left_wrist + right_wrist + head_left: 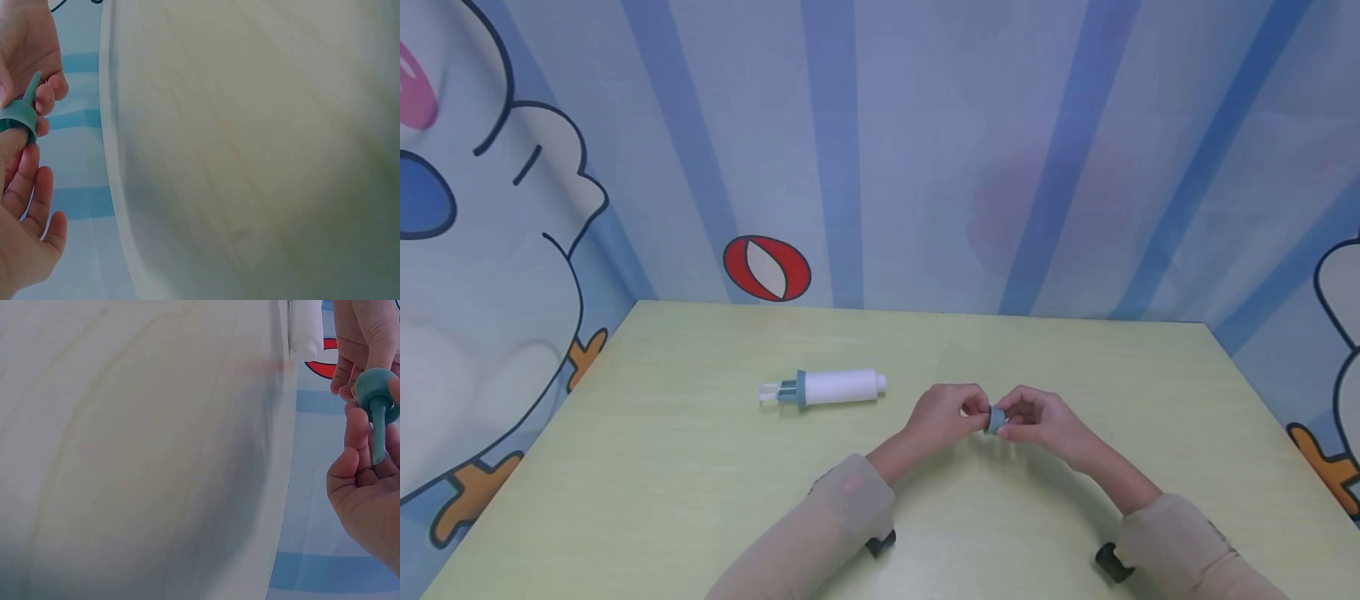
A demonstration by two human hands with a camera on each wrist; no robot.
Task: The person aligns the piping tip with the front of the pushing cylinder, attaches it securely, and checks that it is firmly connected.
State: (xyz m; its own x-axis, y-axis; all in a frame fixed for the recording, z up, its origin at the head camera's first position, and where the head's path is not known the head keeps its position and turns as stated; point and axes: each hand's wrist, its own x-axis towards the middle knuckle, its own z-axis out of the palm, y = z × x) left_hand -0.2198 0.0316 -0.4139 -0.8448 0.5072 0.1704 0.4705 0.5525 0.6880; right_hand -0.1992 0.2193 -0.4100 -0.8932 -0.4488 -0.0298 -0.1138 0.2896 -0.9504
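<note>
Both hands meet over the right-centre of the table at a small teal cap with a thin spout [996, 419]. My left hand [946, 415] pinches the cap at its wide, hollow side. In the left wrist view, a digit of the left hand [28, 234] reaches into the rim of the cap [20, 112]. My right hand [1051, 427] holds the cap from the other side, fingertips around it. The spout [379, 434] points toward the right palm in the right wrist view. A white tube with a teal collar [841, 387] lies on its side left of the hands.
The pale yellow-green table [662, 467] ends at a striped blue backdrop [910, 167] behind and at both sides. Black wrist devices [1113, 563] hang at the beige sleeves [1176, 537]. A clear loop-shaped end [767, 393] sticks out left of the tube's collar.
</note>
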